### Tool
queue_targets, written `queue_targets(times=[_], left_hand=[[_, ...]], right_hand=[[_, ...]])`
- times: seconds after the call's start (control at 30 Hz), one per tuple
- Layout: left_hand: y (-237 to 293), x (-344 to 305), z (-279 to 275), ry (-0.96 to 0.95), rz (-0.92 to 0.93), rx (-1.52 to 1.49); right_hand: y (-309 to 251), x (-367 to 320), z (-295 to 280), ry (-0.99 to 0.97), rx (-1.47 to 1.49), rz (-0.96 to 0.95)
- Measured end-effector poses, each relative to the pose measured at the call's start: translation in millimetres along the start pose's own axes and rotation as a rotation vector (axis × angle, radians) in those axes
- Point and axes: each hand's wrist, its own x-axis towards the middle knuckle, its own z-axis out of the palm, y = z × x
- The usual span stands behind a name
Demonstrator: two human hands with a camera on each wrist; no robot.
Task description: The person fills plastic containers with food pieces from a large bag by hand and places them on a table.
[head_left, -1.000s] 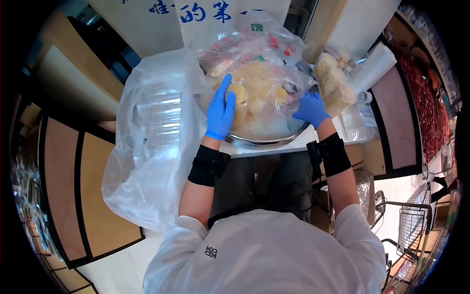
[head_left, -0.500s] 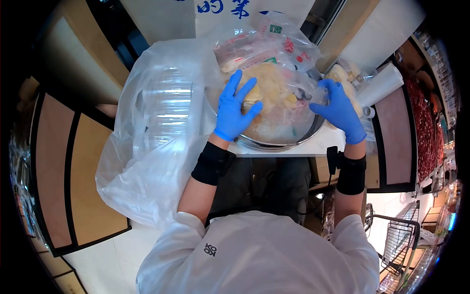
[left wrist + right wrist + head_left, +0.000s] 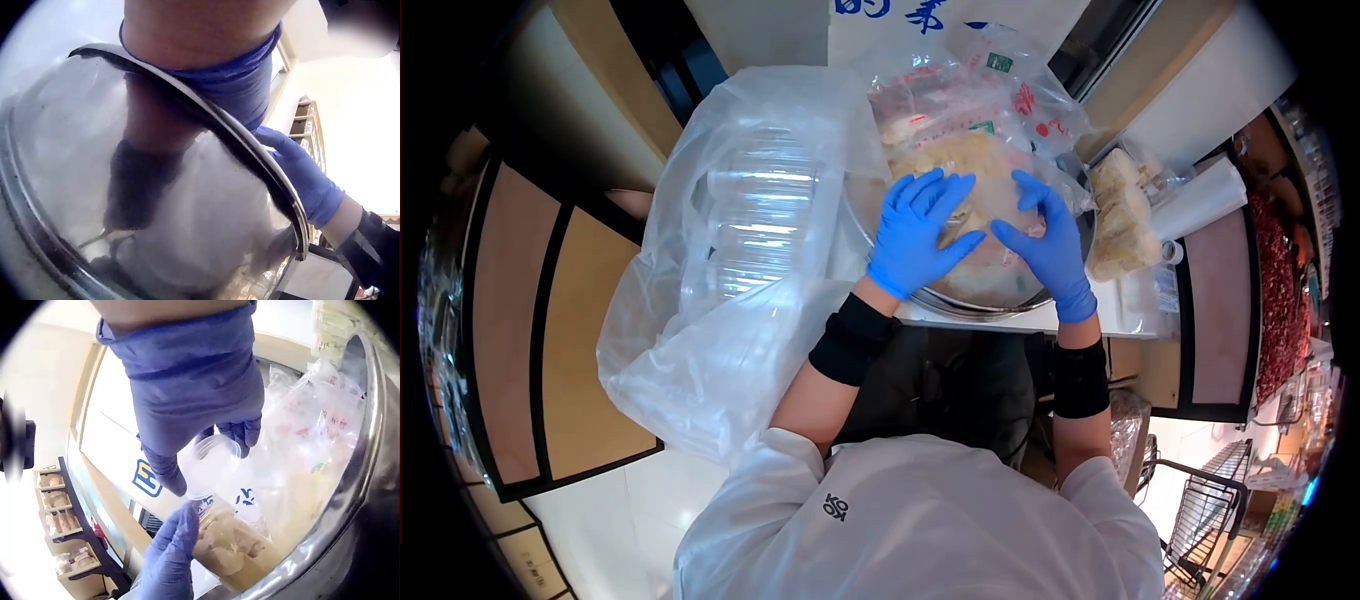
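Both hands wear blue gloves over a steel basin. My left hand grips a clear plastic tub of pale yellowish food, plain in the right wrist view and mostly covered by the fingers in the head view. My right hand pinches a clear round lid between thumb and fingers, just above the tub's mouth. Clear bags with red print lie in the basin around yellowish food. In the left wrist view, the basin's outer wall hides the left fingers.
On the left, a large plastic bag holds stacked clear containers. Filled tubs stand right of the basin, beside a white roll. A sheet with blue characters rises behind the table.
My right hand has left the basin's right rim and moved inward, close to the left hand. My left hand has turned, its thumb now reaching toward the right.
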Motion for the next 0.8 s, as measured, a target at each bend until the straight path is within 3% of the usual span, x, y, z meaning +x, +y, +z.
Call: queue_targets(times=[0.07,0.17,0.23,0.37,0.43,0.53,0.6,0.67,0.8], left_hand=[[-2.2,-1.2,1.5,-0.003,-0.035,-0.064],[-8.4,-5.2,7.0,0.068,-0.125,-0.235],[-6.4,-1.7,4.5,0.156,-0.195,-0.300],[-8.2,-2.7,7.2,0.125,-0.386,-0.516],[-5.1,3.4,-1.9,-0.146,-0.625,-0.411],[-18.6,0.5,10.2,-0.085,-0.455,-0.398],[-22.2,1.2,12.7,-0.121,-0.490,-0.419],[-19.6,5.4,9.2,-0.153,-0.525,-0.441],[-13.8,9.2,1.4,-0.200,-0.518,-0.355]], right_hand=[[-6.9,7.9,4.9,-0.023,0.164,-0.141],[-27.1,15.8,19.5,-0.046,0.102,-0.194],[-27.9,23.3,32.2,-0.060,0.110,-0.189],[-34.6,25.9,47.3,-0.138,-0.020,-0.100],[-27.8,24.5,50.0,-0.121,-0.032,-0.096],[-23.4,27.4,46.7,-0.153,-0.007,-0.107],[-17.4,31.9,42.8,-0.191,0.030,-0.125],[-2.2,37.3,42.5,-0.289,0.295,-0.144],[-1.5,41.1,37.7,-0.370,0.382,-0.098]])
